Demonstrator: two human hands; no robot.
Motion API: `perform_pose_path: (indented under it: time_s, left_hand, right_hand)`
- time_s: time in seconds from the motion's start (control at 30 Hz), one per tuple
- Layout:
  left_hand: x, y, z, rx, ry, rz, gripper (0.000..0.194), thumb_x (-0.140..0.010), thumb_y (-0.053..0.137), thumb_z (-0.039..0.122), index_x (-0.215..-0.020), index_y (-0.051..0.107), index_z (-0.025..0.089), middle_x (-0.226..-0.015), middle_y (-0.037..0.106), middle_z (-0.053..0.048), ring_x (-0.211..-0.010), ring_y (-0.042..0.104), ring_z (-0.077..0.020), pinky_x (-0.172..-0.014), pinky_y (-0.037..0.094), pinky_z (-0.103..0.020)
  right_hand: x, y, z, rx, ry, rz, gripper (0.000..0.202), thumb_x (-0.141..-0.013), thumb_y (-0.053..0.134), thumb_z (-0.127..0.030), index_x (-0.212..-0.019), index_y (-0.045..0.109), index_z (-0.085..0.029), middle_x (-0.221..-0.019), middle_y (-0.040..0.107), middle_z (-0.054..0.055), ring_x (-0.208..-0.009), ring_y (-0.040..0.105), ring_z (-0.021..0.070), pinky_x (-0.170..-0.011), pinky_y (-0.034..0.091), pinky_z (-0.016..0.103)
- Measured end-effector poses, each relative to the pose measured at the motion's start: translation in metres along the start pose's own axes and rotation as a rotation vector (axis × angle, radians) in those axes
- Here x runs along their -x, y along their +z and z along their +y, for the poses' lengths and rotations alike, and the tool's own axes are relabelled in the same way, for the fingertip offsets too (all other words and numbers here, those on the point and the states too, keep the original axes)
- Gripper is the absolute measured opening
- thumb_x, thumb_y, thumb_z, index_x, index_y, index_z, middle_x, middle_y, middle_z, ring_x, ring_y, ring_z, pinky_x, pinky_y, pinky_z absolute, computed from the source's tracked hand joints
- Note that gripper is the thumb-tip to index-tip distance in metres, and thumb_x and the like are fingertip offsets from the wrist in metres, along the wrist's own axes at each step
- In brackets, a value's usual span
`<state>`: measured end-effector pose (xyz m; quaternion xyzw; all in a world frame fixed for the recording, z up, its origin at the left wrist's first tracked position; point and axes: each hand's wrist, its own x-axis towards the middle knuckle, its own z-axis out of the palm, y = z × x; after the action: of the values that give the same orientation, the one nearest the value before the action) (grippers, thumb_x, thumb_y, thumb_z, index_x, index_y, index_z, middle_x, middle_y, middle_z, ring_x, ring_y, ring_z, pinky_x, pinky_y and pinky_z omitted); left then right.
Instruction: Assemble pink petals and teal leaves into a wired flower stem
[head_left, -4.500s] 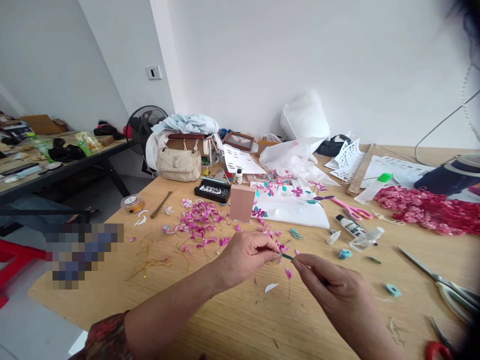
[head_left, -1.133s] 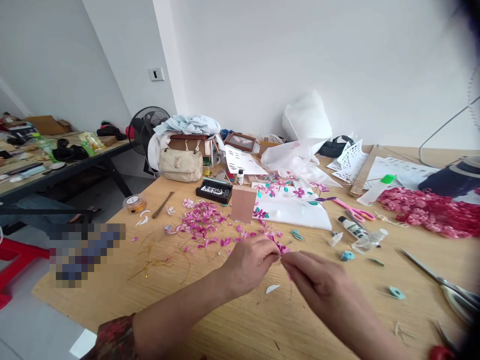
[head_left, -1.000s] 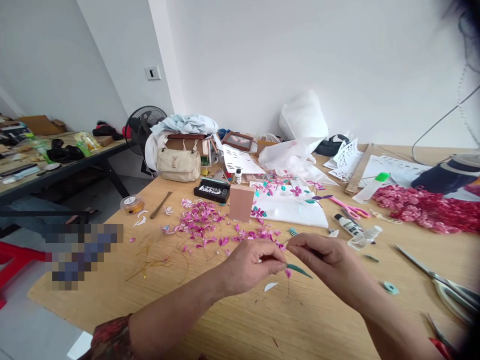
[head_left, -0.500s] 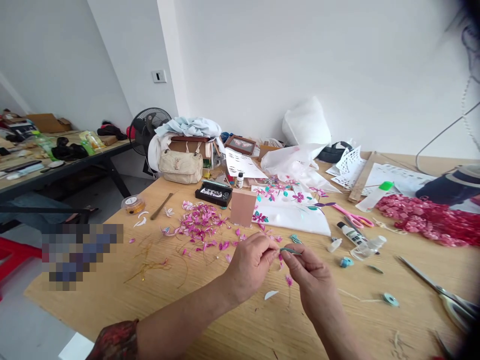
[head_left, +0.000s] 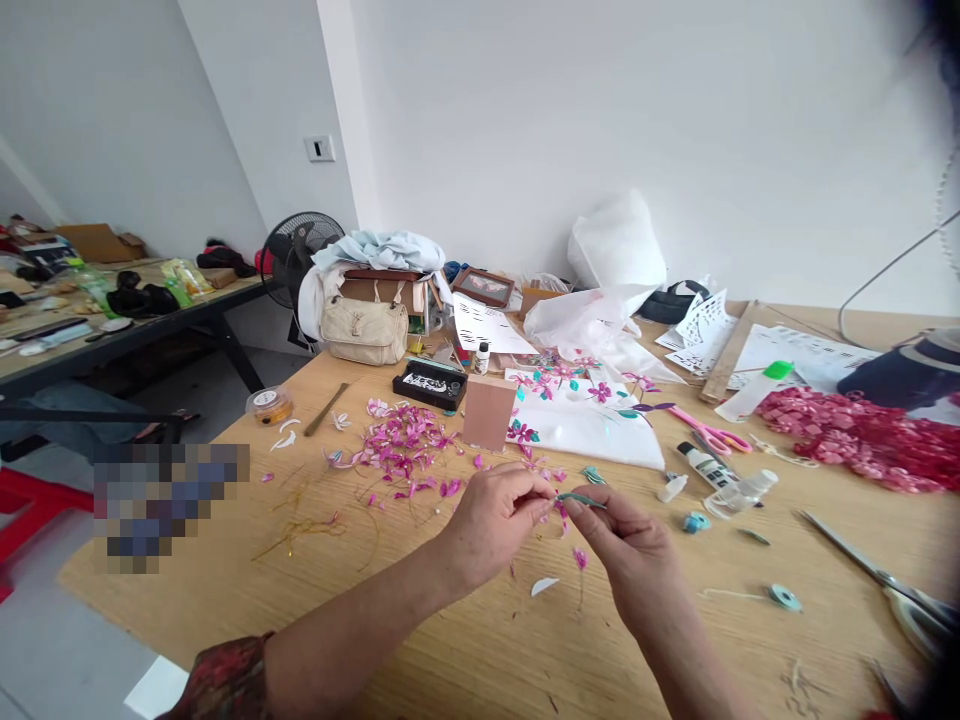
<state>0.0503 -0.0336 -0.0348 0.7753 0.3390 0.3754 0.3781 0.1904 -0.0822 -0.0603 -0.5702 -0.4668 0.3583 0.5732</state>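
Slightly below and right of the frame's centre, a green leaf is between both hands. The left hand pinches its left end with closed fingertips; the right hand holds it between thumb and fingers.

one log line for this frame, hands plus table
left hand: pinches leaf end; right hand: grips leaf; petals: heaped on table; pink scissors: unheld

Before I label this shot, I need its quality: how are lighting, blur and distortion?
Head view: soft light on the wall, no harsh glare; hands fairly sharp, their green strip too small for detail; steel scissors partly lost in dark blur, far right; pillar leaning, perhaps lens distortion; pixelated patch, lower left.
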Motion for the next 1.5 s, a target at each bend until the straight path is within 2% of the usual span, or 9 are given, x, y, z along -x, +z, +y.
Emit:
perform_pose_path:
  time_s: [0.1, 0.3, 0.6, 0.73, 1.03, 1.17, 1.27, 1.4, 1.5]
  left_hand:
    - [0.0, 0.002, -0.004, 0.057, -0.03, 0.012, 0.009, -0.074, 0.06, 0.008, -0.073, 0.067, 0.014, -0.069, 0.063, -0.001, -0.062, 0.053, -0.0113, -0.06, 0.04, -0.021]
    - [0.002, 0.006, -0.01, 0.266, -0.115, 0.012, 0.006, -0.074, 0.06, 0.016, -0.073, 0.066, 0.014, -0.067, 0.061, -0.001, -0.062, 0.051, -0.0108, -0.057, 0.04, -0.02]
    - [0.001, 0.004, -0.01, 0.308, -0.13, 0.035, 0.006, -0.073, 0.061, 0.017, -0.07, 0.065, 0.014, -0.068, 0.059, -0.001, -0.062, 0.05, -0.0105, -0.058, 0.04, -0.02]
    - [-0.001, 0.0, -0.007, 0.257, -0.079, 0.019, 0.008, -0.074, 0.061, 0.014, -0.067, 0.064, 0.014, -0.065, 0.058, 0.0, -0.062, 0.051, -0.0104, -0.058, 0.039, -0.02]
    - [-0.028, -0.015, 0.001, 0.14, 0.038, -0.06, 0.01, -0.074, 0.06, 0.012, -0.066, 0.065, 0.015, -0.065, 0.061, -0.001, -0.064, 0.054, -0.0119, -0.06, 0.04, -0.022]
    - [-0.039, -0.016, -0.003, 0.187, 0.042, -0.041, 0.009, -0.074, 0.06, 0.016, -0.066, 0.064, 0.015, -0.066, 0.06, -0.001, -0.064, 0.053, -0.0119, -0.06, 0.04, -0.022]
    - [-0.044, -0.015, -0.006, 0.303, -0.015, -0.035, 0.007, -0.073, 0.06, 0.018, -0.068, 0.063, 0.014, -0.067, 0.06, -0.001, -0.063, 0.052, -0.0112, -0.059, 0.04, -0.021]
    - [-0.048, -0.012, -0.007, 0.415, -0.111, -0.057, 0.007, -0.072, 0.06, 0.019, -0.069, 0.062, 0.014, -0.065, 0.06, 0.0, -0.062, 0.053, -0.0108, -0.058, 0.04, -0.021]
    - [-0.049, -0.008, -0.005, 0.341, -0.095, -0.065, 0.006, -0.073, 0.059, 0.017, -0.069, 0.062, 0.014, -0.064, 0.06, 0.0, -0.062, 0.053, -0.0113, -0.058, 0.04, -0.021]
  right_hand:
    - [0.0, 0.0, 0.002, -0.005, 0.005, 0.015, 0.018, -0.067, 0.067, -0.037, -0.067, 0.065, -0.019, -0.042, 0.034, -0.008, -0.044, 0.025, 0.0081, -0.044, 0.022, 0.022]
    - [0.002, 0.004, 0.001, -0.087, -0.017, 0.031, 0.015, -0.065, 0.069, -0.035, -0.068, 0.067, -0.02, -0.047, 0.05, -0.004, -0.044, 0.036, 0.0091, -0.043, 0.03, 0.022]
    - [0.004, 0.011, 0.002, -0.235, 0.03, 0.047, 0.019, -0.064, 0.072, -0.039, -0.068, 0.068, -0.021, -0.045, 0.051, -0.004, -0.044, 0.041, 0.0097, -0.041, 0.031, 0.022]
    - [0.005, 0.011, 0.0, -0.26, 0.049, 0.052, 0.019, -0.062, 0.074, -0.039, -0.067, 0.069, -0.022, -0.044, 0.05, -0.004, -0.044, 0.042, 0.0096, -0.042, 0.032, 0.021]
    - [-0.018, 0.006, -0.009, -0.213, 0.025, 0.05, 0.024, -0.061, 0.074, -0.041, -0.063, 0.067, -0.018, -0.042, 0.048, -0.005, -0.04, 0.035, 0.007, -0.04, 0.028, 0.021]
    - [-0.028, 0.007, -0.016, -0.226, 0.007, 0.069, 0.027, -0.06, 0.074, -0.042, -0.065, 0.066, -0.017, -0.04, 0.043, -0.006, -0.038, 0.032, 0.0062, -0.039, 0.027, 0.02]
    - [-0.03, 0.011, -0.02, -0.236, -0.021, 0.07, 0.026, -0.064, 0.071, -0.043, -0.069, 0.065, -0.018, -0.043, 0.048, -0.005, -0.039, 0.035, 0.007, -0.04, 0.03, 0.02]
    - [-0.028, 0.018, -0.017, -0.135, -0.083, 0.07, 0.024, -0.073, 0.062, -0.042, -0.07, 0.063, -0.018, -0.052, 0.055, -0.002, -0.045, 0.044, 0.0096, -0.044, 0.035, 0.022]
    - [-0.018, 0.018, -0.015, 0.11, -0.183, 0.102, 0.02, -0.079, 0.056, -0.036, -0.071, 0.063, -0.018, -0.058, 0.058, -0.001, -0.053, 0.05, 0.0126, -0.049, 0.039, 0.023]
